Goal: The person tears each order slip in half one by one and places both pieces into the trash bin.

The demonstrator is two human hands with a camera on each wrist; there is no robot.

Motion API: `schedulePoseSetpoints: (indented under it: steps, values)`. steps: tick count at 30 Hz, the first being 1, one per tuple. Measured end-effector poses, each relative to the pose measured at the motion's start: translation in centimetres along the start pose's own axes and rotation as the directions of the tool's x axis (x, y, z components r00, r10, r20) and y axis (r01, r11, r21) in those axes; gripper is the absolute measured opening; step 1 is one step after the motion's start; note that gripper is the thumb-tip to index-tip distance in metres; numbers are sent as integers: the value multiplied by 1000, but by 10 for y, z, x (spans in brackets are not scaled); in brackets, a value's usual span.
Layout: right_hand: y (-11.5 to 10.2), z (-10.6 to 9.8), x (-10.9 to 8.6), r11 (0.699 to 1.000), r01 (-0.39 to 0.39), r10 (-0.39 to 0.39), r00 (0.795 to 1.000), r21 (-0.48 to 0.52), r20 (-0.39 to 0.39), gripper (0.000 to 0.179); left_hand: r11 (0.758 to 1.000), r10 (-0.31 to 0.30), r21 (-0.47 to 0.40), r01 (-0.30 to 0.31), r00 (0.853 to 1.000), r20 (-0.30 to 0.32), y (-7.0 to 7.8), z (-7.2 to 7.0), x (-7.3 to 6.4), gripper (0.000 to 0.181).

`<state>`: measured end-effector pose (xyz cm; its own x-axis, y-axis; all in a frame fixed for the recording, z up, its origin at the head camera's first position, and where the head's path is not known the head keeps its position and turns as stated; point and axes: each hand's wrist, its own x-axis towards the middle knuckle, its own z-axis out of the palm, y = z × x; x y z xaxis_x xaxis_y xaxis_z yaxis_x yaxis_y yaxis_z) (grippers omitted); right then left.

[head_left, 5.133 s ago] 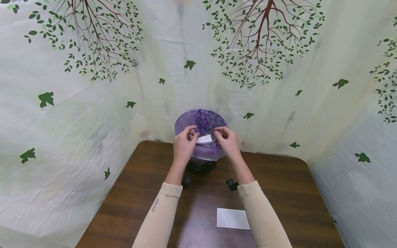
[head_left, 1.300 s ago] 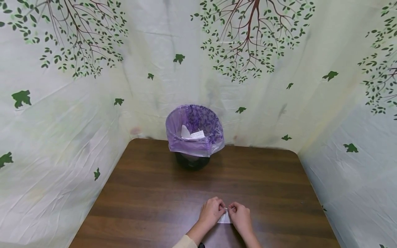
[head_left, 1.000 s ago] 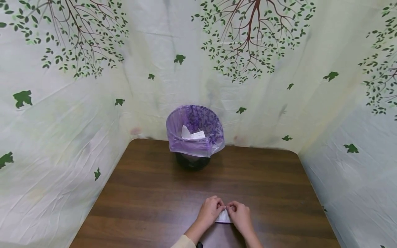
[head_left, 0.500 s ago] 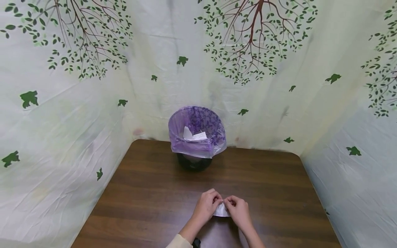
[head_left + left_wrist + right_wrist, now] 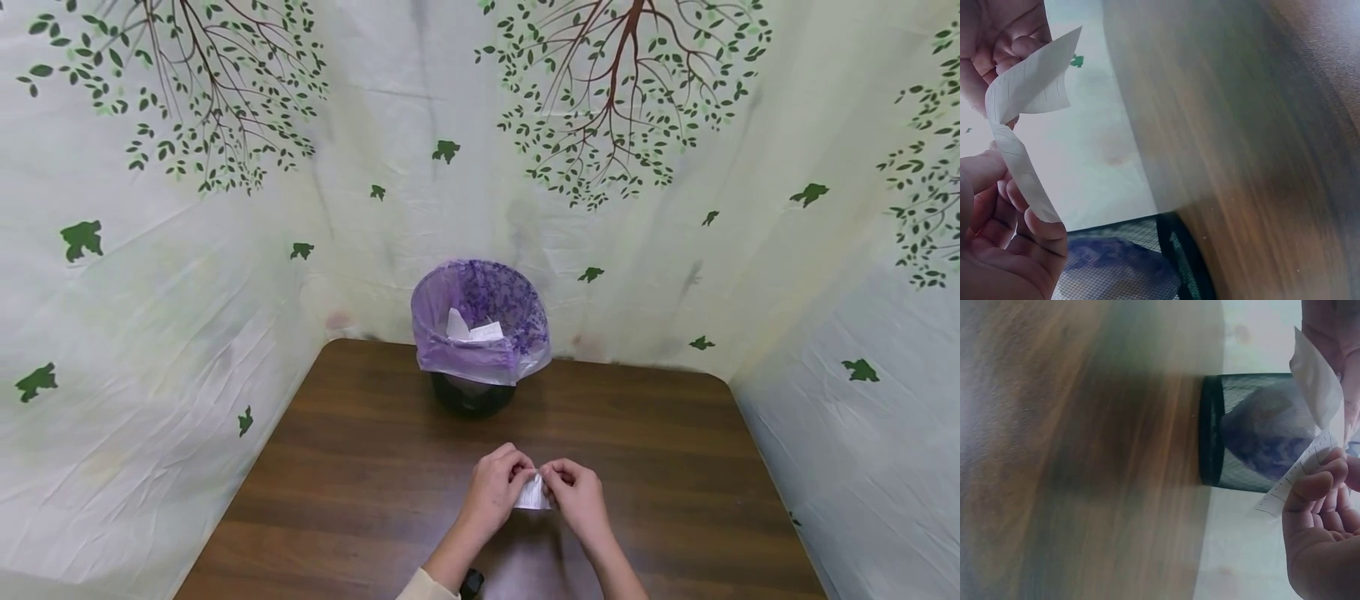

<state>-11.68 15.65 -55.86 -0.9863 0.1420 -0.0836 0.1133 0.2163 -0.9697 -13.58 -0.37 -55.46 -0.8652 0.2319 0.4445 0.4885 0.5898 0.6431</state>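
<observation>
Between both hands is a small white slip of lined paper (image 5: pixel 532 493), raised off the tabletop. My left hand (image 5: pixel 490 497) pinches its left part between thumb and curled fingers. On the other side, my right hand (image 5: pixel 579 497) pinches the right part. The fingertips nearly meet at the top edge. From the left wrist view, the paper slip (image 5: pixel 1032 87) is creased and twisted at the middle, its two halves slanting apart; whether it is torn there I cannot tell. In the right wrist view a corner of the paper (image 5: pixel 1282 494) sticks out below the right fingers.
A black mesh bin (image 5: pixel 472 397) with a purple liner bag (image 5: pixel 465 360) stands beyond the hands, near the table's back edge. White paper pieces (image 5: pixel 480 332) lie inside it. A leaf-printed cloth (image 5: pixel 360 275) surrounds the brown wooden table (image 5: pixel 337 492).
Earlier both hands were over the bin while a lined paper lay on the table. They came back to the near table and gripped a paper, which has risen and moved slightly forward this last second.
</observation>
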Motion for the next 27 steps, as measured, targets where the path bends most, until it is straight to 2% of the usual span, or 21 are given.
schedulePoseSetpoints:
  steps: [4, 11, 18, 27]
  values:
    - [-5, 0, 0, 1000, -3, 3, 1000, 20, -16, 16, 1000, 10, -1, -10, 1000, -25, 1, -3, 1, 10]
    - [-7, -3, -1, 1000, -1, 2, 999, 20, -48, 16, 999, -12, -34, 10, 998, -55, 2, -8, 1, 10]
    - [-8, -9, -4, 1000, -18, 19, 997, 22, -71, 18, 997, -21, -72, 12, 992, -125, 2, -12, 3, 11]
    - [-11, -13, 0, 999, 1, 2, 996, 39, -85, 19, 991, -98, -110, 80, 980, -172, 2, -23, 11, 10]
